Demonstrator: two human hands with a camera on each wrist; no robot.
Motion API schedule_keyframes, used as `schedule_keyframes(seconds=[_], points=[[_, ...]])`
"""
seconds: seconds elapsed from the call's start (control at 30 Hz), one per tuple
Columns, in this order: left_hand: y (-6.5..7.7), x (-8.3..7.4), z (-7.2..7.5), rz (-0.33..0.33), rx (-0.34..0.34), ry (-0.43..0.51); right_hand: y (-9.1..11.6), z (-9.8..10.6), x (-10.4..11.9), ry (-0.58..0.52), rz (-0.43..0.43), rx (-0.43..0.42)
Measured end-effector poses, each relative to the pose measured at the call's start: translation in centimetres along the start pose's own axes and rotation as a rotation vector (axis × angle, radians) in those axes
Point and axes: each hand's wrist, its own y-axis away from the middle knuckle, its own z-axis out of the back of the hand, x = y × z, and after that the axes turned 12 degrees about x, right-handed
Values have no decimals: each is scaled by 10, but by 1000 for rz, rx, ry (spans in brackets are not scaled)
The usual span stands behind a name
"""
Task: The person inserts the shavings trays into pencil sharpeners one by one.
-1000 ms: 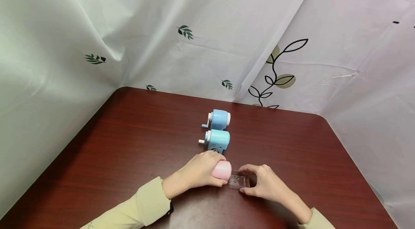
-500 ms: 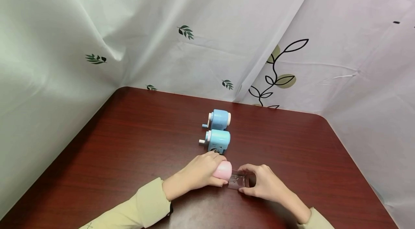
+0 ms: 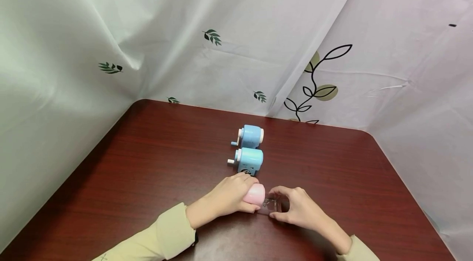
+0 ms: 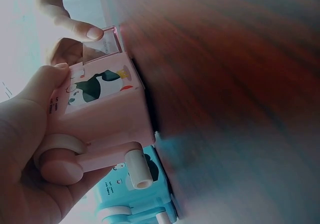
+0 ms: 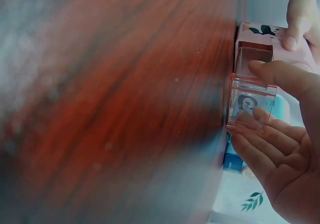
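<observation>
A pink crank pencil sharpener point(image 3: 256, 194) stands on the table with my left hand point(image 3: 230, 196) gripping its round body. In the left wrist view its crank handle point(image 4: 137, 169) hangs on the near side, and a printed cartoon covers the side of its base. My right hand point(image 3: 300, 208) pinches a clear plastic shavings drawer point(image 5: 250, 104) between thumb and fingers. The drawer's inner end overlaps the base of the sharpener, while its outer part sticks out to the right. Bits of dark shavings show inside it in the head view.
Just beyond my left hand stands a turquoise crank sharpener point(image 3: 251, 160), and behind that a blue one point(image 3: 252, 136). Both lie in line on the dark red wooden table point(image 3: 177, 142). White leaf-printed curtains point(image 3: 236, 63) hang around the table's far edge and sides.
My right hand has shifted slightly left, bringing the clear drawer further towards the pink sharpener. My left hand keeps its grip almost unmoved.
</observation>
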Motion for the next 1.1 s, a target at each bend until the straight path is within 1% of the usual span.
schedule_keyframes(seconds=[0.43,0.67,1.1], points=[[-1,-1,0,10,1,16,-6,-1,2,-31,-13,40],[0,-1,1,23,19,33,-8,-3,5,-41,-8,33],[0,-3,2,37,23,27,-15,-6,9,-64,6,33]])
